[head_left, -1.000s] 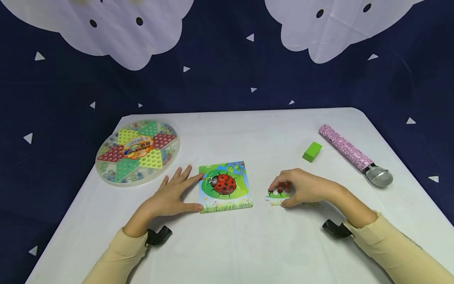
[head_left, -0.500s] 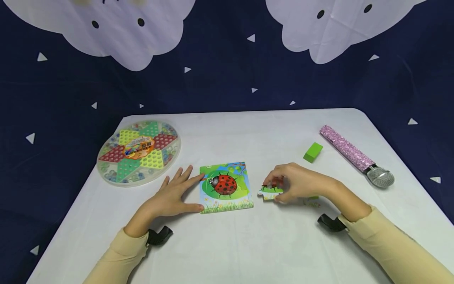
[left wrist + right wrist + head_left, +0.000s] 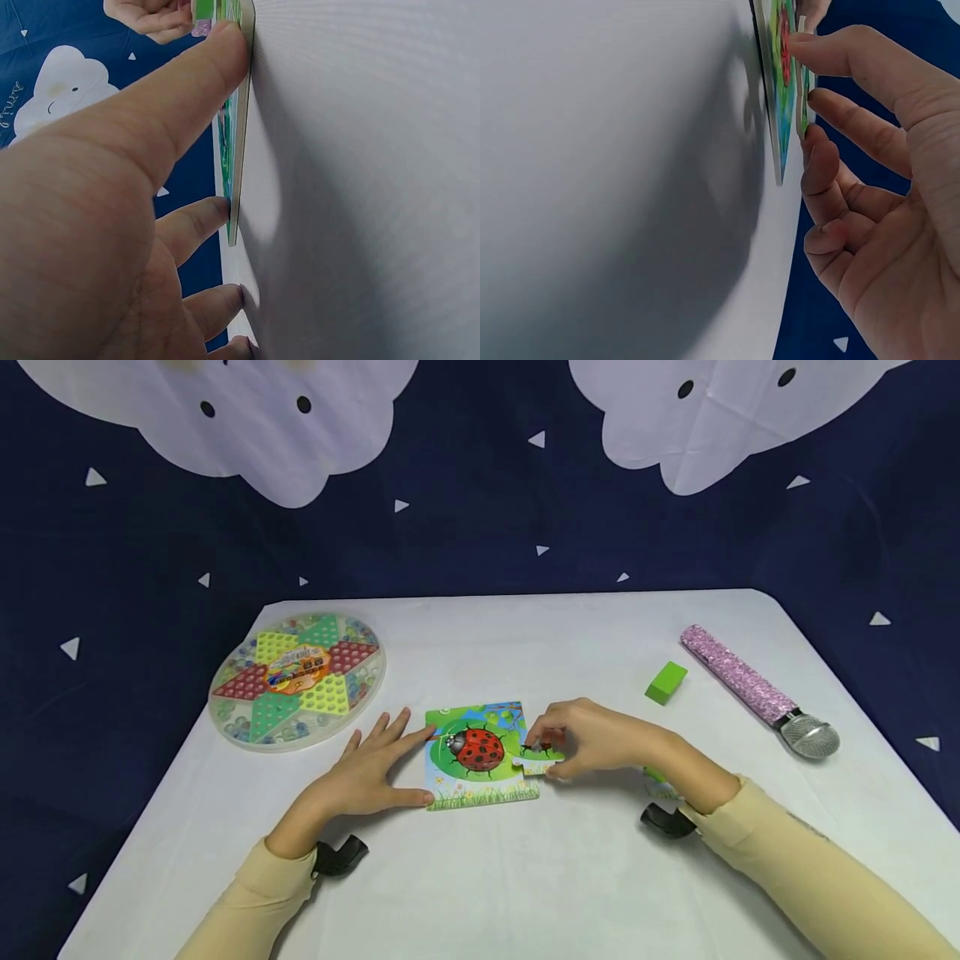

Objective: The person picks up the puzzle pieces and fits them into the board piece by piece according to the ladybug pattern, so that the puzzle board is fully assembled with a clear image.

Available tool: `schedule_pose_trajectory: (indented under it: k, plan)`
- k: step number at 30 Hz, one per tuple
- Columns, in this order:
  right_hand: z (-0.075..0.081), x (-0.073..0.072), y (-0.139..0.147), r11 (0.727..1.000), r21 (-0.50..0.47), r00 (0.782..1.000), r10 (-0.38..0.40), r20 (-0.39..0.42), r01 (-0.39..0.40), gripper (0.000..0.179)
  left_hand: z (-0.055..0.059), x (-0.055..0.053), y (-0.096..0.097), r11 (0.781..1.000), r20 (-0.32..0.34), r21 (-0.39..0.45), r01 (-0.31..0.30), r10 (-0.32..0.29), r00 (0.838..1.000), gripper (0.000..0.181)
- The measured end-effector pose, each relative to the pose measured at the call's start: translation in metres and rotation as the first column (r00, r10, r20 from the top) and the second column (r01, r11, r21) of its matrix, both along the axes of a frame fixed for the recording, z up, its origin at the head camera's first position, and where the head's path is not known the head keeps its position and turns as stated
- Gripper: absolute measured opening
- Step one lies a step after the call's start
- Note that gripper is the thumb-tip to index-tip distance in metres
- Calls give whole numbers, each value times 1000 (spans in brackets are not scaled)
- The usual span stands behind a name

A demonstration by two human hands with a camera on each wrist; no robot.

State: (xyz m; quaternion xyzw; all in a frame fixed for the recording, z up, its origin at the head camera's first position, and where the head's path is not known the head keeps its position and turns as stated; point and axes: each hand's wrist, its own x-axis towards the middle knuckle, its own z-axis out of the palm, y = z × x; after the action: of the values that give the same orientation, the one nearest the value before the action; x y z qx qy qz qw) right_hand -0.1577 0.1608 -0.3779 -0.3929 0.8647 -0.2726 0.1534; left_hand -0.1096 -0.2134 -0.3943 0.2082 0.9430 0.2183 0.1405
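Observation:
A square ladybug puzzle board (image 3: 452,785) lies flat on the white table. My left hand (image 3: 367,777) is spread at its left side, with the thumb and index fingertips touching its left edge. My right hand (image 3: 600,739) pinches a puzzle piece (image 3: 537,767) between thumb and fingers, held at the board's right edge and slightly above it. In the right wrist view the puzzle piece (image 3: 804,112) stands a little apart from the board (image 3: 780,142). Part of the piece is hidden by my fingers.
A green block (image 3: 666,682) and a pink glittery microphone (image 3: 742,677) lie at the right. At the far left sits a round Chinese checkers set (image 3: 352,693) with marbles. Another puzzle piece (image 3: 660,787) lies partly hidden under my right forearm.
My right hand has carried the puzzle piece leftward from the table to the board's right edge. The left hand has stayed at the board's left side.

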Motion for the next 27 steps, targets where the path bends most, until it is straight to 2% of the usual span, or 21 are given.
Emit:
schedule_pose_trajectory:
  k: [9, 27]
  plan:
    - [0, -3, -21, 998, 10, 998, 56, -33, -56, 37, 0, 0, 1, 1000, 4, -1, -2, 2, 1000, 98]
    - [-8, -2, -55, 990, 0, 990, 144, 8, -144, 36, 0, -1, 0, 1000, -1, -12, 3, -3, 1000, 98]
